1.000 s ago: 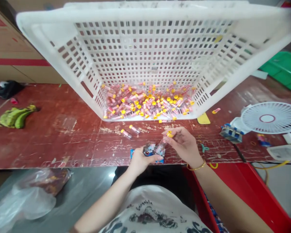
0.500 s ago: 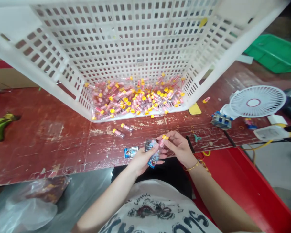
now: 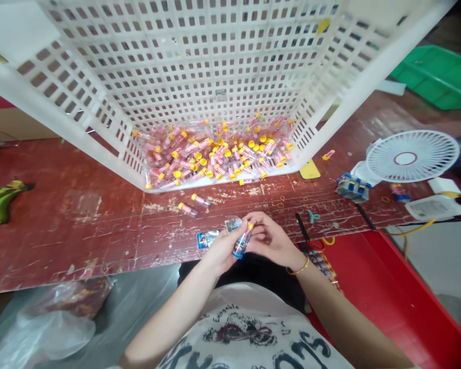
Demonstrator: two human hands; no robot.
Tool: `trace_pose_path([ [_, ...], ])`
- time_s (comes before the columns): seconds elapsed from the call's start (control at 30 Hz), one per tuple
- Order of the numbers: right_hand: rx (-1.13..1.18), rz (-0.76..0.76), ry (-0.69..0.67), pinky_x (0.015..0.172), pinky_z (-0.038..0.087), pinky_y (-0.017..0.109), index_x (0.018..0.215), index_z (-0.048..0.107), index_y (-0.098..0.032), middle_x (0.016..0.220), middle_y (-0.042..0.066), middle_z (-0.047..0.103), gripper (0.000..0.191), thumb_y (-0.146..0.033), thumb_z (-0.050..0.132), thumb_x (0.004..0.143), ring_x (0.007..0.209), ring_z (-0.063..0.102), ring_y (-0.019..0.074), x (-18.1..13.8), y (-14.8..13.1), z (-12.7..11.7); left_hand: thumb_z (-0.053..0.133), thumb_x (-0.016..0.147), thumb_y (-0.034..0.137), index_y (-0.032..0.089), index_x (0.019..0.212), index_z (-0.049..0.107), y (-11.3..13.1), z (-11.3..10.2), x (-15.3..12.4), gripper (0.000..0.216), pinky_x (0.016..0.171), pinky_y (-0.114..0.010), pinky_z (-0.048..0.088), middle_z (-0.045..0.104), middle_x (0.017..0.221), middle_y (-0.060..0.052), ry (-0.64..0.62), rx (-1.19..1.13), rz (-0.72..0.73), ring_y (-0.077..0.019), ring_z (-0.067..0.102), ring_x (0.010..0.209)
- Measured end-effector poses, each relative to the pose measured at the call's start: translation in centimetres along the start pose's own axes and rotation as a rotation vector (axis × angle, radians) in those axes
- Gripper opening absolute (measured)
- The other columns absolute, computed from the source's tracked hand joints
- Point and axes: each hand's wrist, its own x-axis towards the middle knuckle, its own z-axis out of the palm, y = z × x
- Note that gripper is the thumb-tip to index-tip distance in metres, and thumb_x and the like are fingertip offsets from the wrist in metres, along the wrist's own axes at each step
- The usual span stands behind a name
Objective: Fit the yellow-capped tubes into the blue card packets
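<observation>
My left hand (image 3: 219,251) and my right hand (image 3: 272,239) meet at the near edge of the red table (image 3: 80,225). Together they pinch a small clear tube with a yellow cap (image 3: 244,238), which has a blue printed card around it. More blue cards (image 3: 208,238) lie on the table just left of my left hand. A tilted white perforated crate (image 3: 200,77) leans over the table, and a heap of yellow-capped tubes (image 3: 215,154) lies in its low corner. Two loose tubes (image 3: 194,204) rest in front of the crate.
A white fan (image 3: 411,155) stands at the right with a blue clip block (image 3: 352,187) beside it. Bananas (image 3: 0,200) lie at the far left. A green tray (image 3: 438,77) sits back right, a red bin (image 3: 388,302) low right, a plastic bag (image 3: 46,323) low left.
Both hands drew closer to my body and the tube tipped down into the card held by my left hand. The view shifted, so the crate fills more of the top.
</observation>
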Motion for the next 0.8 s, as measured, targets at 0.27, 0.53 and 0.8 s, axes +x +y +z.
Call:
trace_pose_path([
  [0.27,-0.544,-0.194,0.218,0.098,0.04,0.049,0.113,0.042,-0.025,0.118,0.01,0.049,0.068,-0.029,0.082,0.057,0.116,0.047,0.0299,-0.8,0.0,1.5,0.067,0.077,0.047,0.007,0.095,0.068,0.8,1.0,0.7,0.044,0.073,-0.035,0.059,0.073,0.081,-0.014,0.118,0.077,0.029,-0.0222,0.07,0.075],
  [0.53,-0.421,-0.122,0.14,0.09,0.049,0.042,0.112,0.039,-0.024,0.116,0.009,0.047,0.065,-0.02,0.076,0.058,0.108,0.053,0.0259,-0.5,-0.8,0.1,0.072,0.071,0.047,0.012,0.097,0.071,0.3,-1.0,-0.8,0.044,0.075,-0.033,0.056,0.074,0.087,-0.009,0.002,0.39,0.148,-0.0206,0.07,0.077],
  [0.8,-0.044,0.041,0.148,0.061,0.058,0.025,0.112,0.031,-0.029,0.104,0.003,0.05,0.065,-0.01,0.069,0.062,0.078,0.063,0.0125,-1.4,0.3,2.0,0.078,0.066,0.039,0.01,0.09,0.071,-0.5,0.3,-1.2,0.039,0.077,-0.034,0.055,0.073,0.079,-0.01,-0.018,0.26,0.101,-0.0186,0.069,0.07],
])
